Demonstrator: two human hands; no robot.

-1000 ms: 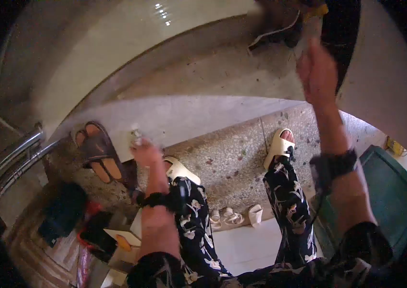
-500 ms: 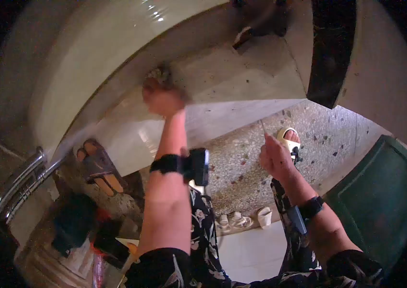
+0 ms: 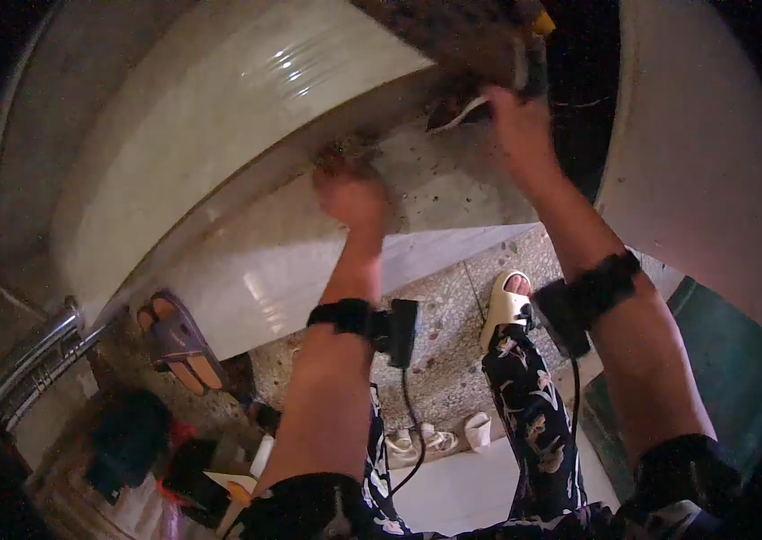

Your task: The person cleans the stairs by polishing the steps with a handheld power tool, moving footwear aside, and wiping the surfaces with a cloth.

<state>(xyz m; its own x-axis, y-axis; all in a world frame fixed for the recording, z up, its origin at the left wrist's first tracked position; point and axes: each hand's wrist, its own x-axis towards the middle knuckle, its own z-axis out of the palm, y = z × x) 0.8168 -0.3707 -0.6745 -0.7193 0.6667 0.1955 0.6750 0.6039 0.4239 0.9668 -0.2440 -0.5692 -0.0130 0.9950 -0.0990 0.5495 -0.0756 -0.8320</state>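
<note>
My left hand (image 3: 351,193) is curled and blurred, low over the pale stone ledge (image 3: 282,225). At its fingertips is a dark, smeared clump that I cannot make out. My right hand (image 3: 522,135) reaches to the back right of the ledge, its fingers blurred. It is nearest to a dark item with a white edge (image 3: 464,115), and I cannot tell whether it touches it. Small dark specks and a damp-looking patch lie on the ledge between my hands. Each forearm wears a black strap with a box-like device.
A glossy curved panel (image 3: 219,117) overhangs the ledge. Purple sandals (image 3: 179,337) stand at left, by a chrome rail (image 3: 35,355). My foot, in a cream slipper (image 3: 507,310), rests on the speckled floor. A green panel (image 3: 705,378) is at right, and white footwear (image 3: 478,432) lies below.
My right hand has moved up and forward from above the slipper to the back of the ledge. My left hand has shifted right along the ledge. The camera view has tilted slightly.
</note>
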